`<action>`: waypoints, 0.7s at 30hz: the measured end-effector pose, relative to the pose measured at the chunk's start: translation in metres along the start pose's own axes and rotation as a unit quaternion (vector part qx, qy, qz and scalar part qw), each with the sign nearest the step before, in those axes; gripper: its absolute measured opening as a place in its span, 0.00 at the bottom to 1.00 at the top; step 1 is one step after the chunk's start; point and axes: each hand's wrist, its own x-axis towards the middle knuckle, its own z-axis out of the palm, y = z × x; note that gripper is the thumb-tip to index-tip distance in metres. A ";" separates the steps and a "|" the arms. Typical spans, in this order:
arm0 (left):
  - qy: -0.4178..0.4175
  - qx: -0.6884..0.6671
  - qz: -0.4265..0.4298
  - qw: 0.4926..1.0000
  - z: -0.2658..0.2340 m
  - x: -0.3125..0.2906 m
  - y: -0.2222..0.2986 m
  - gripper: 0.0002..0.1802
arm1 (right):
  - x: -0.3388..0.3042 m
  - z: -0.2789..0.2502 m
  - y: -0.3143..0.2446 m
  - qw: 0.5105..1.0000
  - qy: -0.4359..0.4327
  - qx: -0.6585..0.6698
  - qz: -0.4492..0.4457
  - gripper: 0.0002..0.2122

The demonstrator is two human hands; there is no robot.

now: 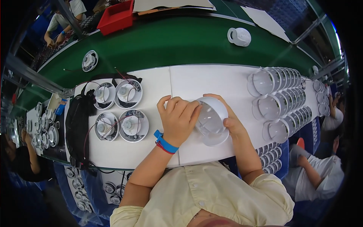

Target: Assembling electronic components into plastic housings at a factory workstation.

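Observation:
Above the white worktop I hold a white, translucent cup-shaped cover (211,126), tilted so that its hollow inside shows. My right hand (231,122) is wrapped round its right side, with the thumb on the wall. My left hand (177,116), with a blue band at the wrist, has bent fingers closed at the cover's left rim; its thumb is hidden. Left of that hand stand several round white units with circuit parts and thin wires, the closest being a wired unit (134,125). To the right lie rows of nested clear covers (278,108).
A green conveyor belt (181,41) runs behind the worktop (211,77), carrying a white round part (239,37) and a wired unit (90,61). Beyond it is a red bin (116,17). A black bag-like cloth (78,126) lies left. Other people work at both sides.

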 end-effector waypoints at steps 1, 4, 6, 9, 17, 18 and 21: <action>-0.001 0.000 0.001 1.000 -0.001 0.000 0.001 0.09 | 0.000 0.001 -0.002 1.000 -0.003 -0.007 0.006 0.50; -0.011 0.025 0.021 0.999 -0.003 0.000 0.003 0.10 | -0.001 -0.001 -0.005 0.999 -0.016 -0.028 0.009 0.49; -0.009 0.006 -0.004 1.000 -0.002 -0.002 0.005 0.10 | 0.001 -0.001 -0.003 0.999 -0.017 -0.030 0.010 0.49; -0.010 -0.045 -0.024 0.999 -0.001 -0.007 0.003 0.09 | 0.000 0.003 -0.002 0.999 -0.023 -0.033 0.011 0.48; -0.031 -0.040 -0.141 0.989 -0.034 -0.009 -0.010 0.16 | -0.016 0.003 -0.021 0.983 0.025 -0.182 -0.021 0.48; -0.032 -0.078 -0.232 0.969 -0.040 -0.014 -0.017 0.16 | -0.019 -0.003 -0.021 0.972 0.067 -0.223 -0.026 0.47; -0.188 -0.119 -0.321 0.921 -0.048 -0.043 -0.036 0.19 | -0.020 -0.014 -0.011 0.945 0.106 -0.306 -0.041 0.45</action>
